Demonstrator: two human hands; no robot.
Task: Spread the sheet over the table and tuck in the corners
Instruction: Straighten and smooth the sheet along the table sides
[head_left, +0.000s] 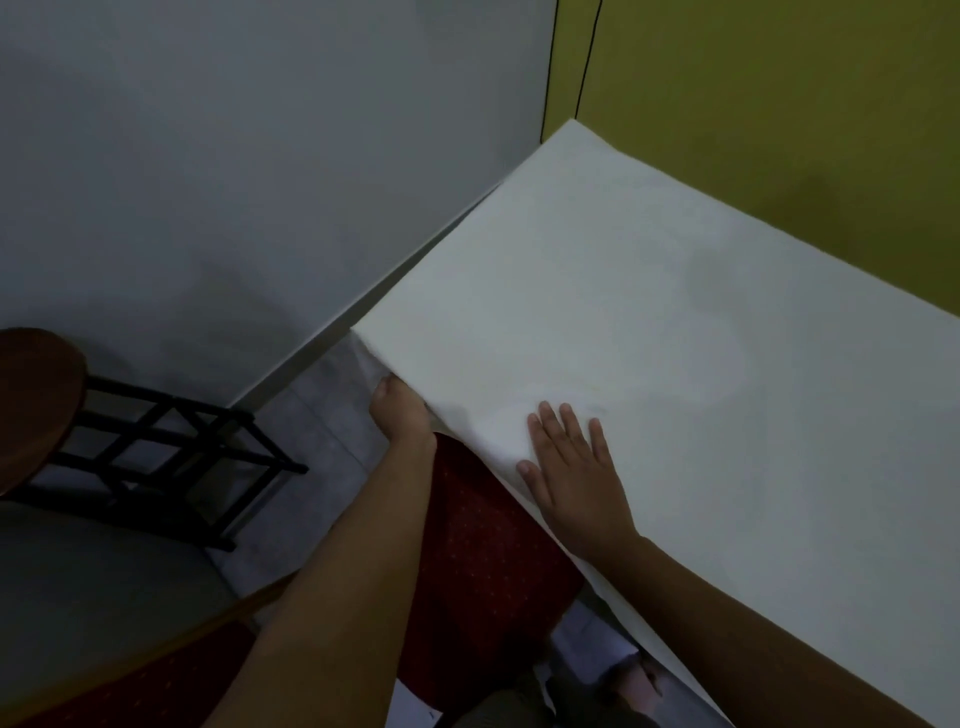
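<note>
Clearly, the white sheet (675, 338) already lies flat over the table, which is hidden under it and fills the right half of the frame. Its near long edge runs from a corner at the centre left down to the lower right. The short edge goes from that same corner up toward the upper centre, beside the grey wall (208, 182). This corner at the centre left is the point on which the next move depends. The left hand (402, 421) is just below it, at the near edge, where a small part of the cloth hangs down. Its fingers go under the overhang and are hidden, so it is not possible to tell if they pinch the cloth or only push it. The right hand (571, 467) lies on top of the sheet, further along the same edge toward the lower right, with the fingers straight and a little spread, pressing the cloth and holding nothing. So the left hand is the nearer one to the corner, and it will probably do the tucking while the right one pins the sheet. Between the two forearms a red chair seat (483, 530) stands close under the edge and could be in the way.
</note>
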